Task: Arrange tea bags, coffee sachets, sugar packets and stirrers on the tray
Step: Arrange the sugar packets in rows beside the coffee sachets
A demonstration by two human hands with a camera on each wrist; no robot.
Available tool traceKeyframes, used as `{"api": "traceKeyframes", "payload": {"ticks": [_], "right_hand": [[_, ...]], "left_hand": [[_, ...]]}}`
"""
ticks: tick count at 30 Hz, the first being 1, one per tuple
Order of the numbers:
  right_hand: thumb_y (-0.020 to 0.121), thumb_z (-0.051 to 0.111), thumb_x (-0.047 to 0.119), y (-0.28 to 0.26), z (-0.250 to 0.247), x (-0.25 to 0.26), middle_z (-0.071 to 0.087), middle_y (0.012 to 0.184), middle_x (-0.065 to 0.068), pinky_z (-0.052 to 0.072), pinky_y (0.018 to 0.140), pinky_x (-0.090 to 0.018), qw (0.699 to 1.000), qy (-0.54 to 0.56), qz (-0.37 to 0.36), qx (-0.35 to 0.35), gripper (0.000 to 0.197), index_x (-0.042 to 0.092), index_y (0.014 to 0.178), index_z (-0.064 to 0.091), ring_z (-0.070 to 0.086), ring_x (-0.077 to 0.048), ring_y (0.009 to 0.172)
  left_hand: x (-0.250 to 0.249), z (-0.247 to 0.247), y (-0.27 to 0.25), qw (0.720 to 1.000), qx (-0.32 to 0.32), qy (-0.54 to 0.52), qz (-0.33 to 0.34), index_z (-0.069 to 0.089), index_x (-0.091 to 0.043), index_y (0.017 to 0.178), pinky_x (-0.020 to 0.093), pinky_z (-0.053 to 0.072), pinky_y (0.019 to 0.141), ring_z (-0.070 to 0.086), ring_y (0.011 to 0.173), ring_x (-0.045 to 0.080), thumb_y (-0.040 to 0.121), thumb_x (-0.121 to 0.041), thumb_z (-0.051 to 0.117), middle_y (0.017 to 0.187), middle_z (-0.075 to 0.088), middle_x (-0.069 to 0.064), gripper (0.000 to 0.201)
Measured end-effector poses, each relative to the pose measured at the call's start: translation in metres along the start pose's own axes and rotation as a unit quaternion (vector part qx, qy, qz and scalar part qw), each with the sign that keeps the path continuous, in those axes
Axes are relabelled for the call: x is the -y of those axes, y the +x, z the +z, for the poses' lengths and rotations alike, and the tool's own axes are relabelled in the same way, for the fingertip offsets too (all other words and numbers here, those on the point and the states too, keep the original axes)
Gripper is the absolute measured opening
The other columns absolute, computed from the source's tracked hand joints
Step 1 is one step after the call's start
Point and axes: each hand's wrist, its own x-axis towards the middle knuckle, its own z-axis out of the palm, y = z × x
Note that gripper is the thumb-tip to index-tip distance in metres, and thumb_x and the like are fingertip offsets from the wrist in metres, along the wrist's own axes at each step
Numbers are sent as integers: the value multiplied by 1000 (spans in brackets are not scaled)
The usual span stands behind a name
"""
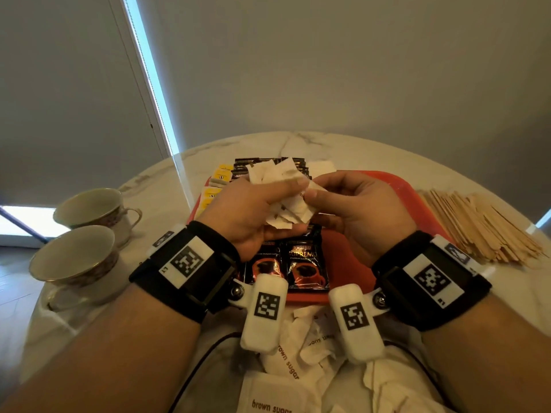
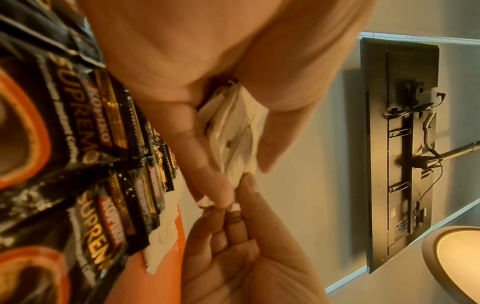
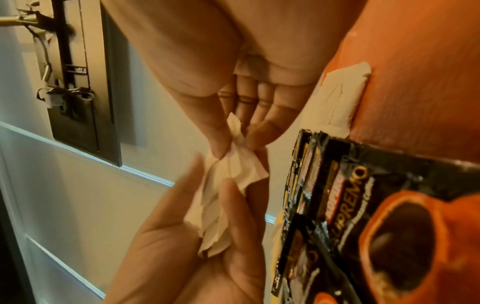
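My left hand (image 1: 262,204) holds a fanned bunch of white sugar packets (image 1: 283,186) above the red tray (image 1: 399,189). My right hand (image 1: 343,198) pinches the edge of one packet in that bunch between thumb and forefinger. The left wrist view has the sugar packets (image 2: 233,133) clamped between thumb and fingers. The right wrist view has the pinched sugar packet (image 3: 235,142) at my fingertips. Black coffee sachets (image 1: 301,263) lie on the tray under my hands, and more are stacked at its far side. Yellow tea bags (image 1: 219,177) lie at the tray's far left.
A pile of wooden stirrers (image 1: 477,228) lies on the marble table (image 1: 372,153) right of the tray. Two teacups (image 1: 95,210) stand at the left. More brown sugar packets (image 1: 298,353) lie heaped near the table's front edge.
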Motion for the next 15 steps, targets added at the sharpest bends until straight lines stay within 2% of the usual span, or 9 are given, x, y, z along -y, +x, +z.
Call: {"api": "traceKeyframes", "payload": {"ticks": [1,3,6,9,12,14,15], "right_hand": [[83,75,2,0,-1,0,76,94,-14,58,64,-30,1000,-7,0,-5,11,7,93,71,74,-27,83],[85,74,4,1,-3,1,76,97,-16,56,64,-31,1000,-21,6,-6,8,9,92,72,72,-26,83],[86,73,6,2,-6,5,77,98,-15,57,72,-34,999,-31,37,12,11,6,97,73,72,-24,83],[87,73,7,1,-7,8,77,89,-12,57,65,-29,998,1,60,9,7,6,94,69,72,-19,72],[92,69,10,1,-6,11,77,86,-9,56,59,-25,996,41,75,-7,3,11,91,66,71,-16,69],[96,66,12,1,-7,12,76,82,-6,55,54,-22,995,65,75,-22,6,13,91,64,70,-14,67],[97,64,13,1,-7,13,75,79,-4,54,51,-21,994,71,72,-29,6,14,91,63,69,-13,63]], "left_hand": [[1,-1,0,1000,-5,-2,6,68,-5,121,32,62,55,79,83,29,91,-12,76,99,79,15,32],[3,-2,2,999,-23,-13,20,66,-4,124,30,60,52,79,84,32,91,-2,73,102,79,16,34],[2,-2,3,998,-31,-41,34,65,-5,121,31,60,51,79,84,33,94,-1,70,99,80,16,28],[1,0,1,997,-30,-61,31,66,-8,112,33,61,52,79,84,35,97,-4,67,96,80,15,16],[1,-2,5,993,-69,-93,29,65,-7,106,33,60,49,79,80,34,97,-5,67,89,80,15,9],[0,-5,9,987,-97,-124,28,63,-7,106,32,59,48,79,75,31,98,-4,66,85,80,15,10],[0,-6,10,984,-109,-134,33,62,-7,109,31,59,48,79,78,31,98,-3,65,90,79,16,12]]}}
